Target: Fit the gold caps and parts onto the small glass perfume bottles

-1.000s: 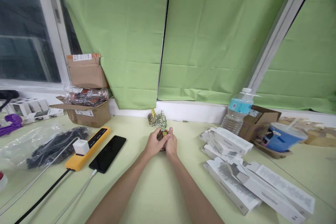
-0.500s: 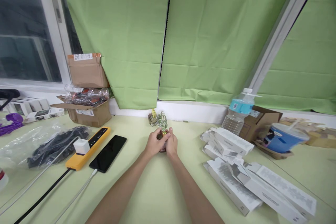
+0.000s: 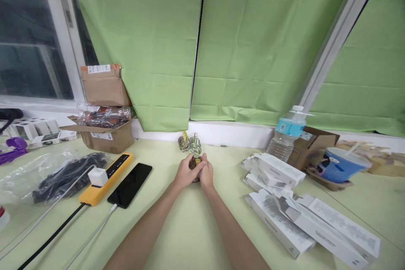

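"Two bottles sit free of you near mid-frame: the yellow-topped bottle (image 3: pixel 183 143), then the clear bottle (image 3: pixel 195 147)."

"And lower, just below centre?"

"Your left hand (image 3: pixel 186 172) curls round a gold-topped item (image 3: pixel 198 161); your right hand (image 3: pixel 206 173) cups it from the other side."

"So that piece isn't released yet?"

"Not yet; your grip hides most of it, so I can't tell what's finished there."

No print on the bottle (image 3: pixel 286 128) or white boxes (image 3: pixel 278 224) is legible.
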Demonstrator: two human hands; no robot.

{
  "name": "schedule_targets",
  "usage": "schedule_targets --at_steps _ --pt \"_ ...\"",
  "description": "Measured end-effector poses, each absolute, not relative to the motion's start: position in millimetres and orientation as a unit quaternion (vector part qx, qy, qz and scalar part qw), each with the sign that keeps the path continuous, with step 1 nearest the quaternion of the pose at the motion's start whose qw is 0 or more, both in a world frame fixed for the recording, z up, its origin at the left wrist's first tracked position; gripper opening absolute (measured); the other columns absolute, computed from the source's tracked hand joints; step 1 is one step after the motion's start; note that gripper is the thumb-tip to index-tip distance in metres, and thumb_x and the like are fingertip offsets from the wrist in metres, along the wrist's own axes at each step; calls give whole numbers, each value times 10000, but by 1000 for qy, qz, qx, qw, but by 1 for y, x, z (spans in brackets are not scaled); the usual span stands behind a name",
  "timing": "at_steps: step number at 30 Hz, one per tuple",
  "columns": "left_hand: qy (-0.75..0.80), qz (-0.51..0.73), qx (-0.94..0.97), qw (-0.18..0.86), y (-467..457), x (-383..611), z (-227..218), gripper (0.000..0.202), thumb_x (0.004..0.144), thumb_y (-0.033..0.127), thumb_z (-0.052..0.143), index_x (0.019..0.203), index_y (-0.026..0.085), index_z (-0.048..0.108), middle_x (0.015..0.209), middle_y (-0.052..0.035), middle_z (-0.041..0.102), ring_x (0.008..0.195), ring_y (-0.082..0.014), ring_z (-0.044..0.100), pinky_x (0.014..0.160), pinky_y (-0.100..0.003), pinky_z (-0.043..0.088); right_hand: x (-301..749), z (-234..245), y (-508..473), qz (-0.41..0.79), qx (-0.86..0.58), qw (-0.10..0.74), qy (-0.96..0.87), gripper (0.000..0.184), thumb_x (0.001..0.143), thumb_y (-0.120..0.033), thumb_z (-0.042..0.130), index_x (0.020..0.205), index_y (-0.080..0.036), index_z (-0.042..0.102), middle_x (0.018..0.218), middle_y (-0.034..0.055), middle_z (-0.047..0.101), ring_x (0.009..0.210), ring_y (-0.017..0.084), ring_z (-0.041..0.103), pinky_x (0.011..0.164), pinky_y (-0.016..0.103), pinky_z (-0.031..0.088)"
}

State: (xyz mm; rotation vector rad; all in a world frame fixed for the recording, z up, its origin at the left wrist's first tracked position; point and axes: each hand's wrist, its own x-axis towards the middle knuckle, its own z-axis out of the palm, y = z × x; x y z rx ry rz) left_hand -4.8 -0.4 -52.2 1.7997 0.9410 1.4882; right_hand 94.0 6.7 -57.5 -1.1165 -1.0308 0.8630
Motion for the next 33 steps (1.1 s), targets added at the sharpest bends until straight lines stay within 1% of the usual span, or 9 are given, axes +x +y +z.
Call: schedule_targets --at_steps 4,10,18,24,28,33 --pt "350 567 677 312 1 -5 -53 318 822 475 643 965 191 636 859 -20 670 824 -178 622 781 -288 489 94 -58 8 376 -494 641 -452 751 782 -807 412 879 -131 727 871 104 751 817 243 675 740 303 489" --pt "362 579 660 313 2 -4 -52 354 780 521 671 904 190 643 814 -23 670 821 -193 625 786 -300 501 95 -58 8 373 -487 637 -466 747 776 -808 421 877 -133 725 850 101 749 821 244 675 748 301 491" --pt "352 573 666 322 0 -4 -52 346 800 489 658 970 189 638 834 -21 651 827 -184 616 786 -292 501 94 -58 8 384 -490 639 -452 750 769 -811 427 897 -134 723 861 98 749 815 243 677 725 301 501" --pt "348 575 670 315 1 -5 -52 315 816 477 645 949 192 633 820 -14 645 823 -182 614 785 -294 500 93 -55 6 377 -488 640 -457 765 770 -814 418 875 -124 732 822 106 745 803 248 674 717 305 499" --pt "359 577 656 329 1 -4 -50 349 788 512 664 909 187 634 815 -24 656 824 -192 619 789 -303 503 92 -55 6 365 -492 643 -460 767 765 -819 419 853 -126 737 812 110 746 795 249 671 709 304 496" --pt "359 580 653 330 -1 -3 -50 376 768 516 684 957 194 643 834 -30 668 832 -199 620 799 -311 501 93 -59 9 375 -494 634 -462 746 786 -800 416 883 -131 730 835 98 747 789 243 664 702 299 491"
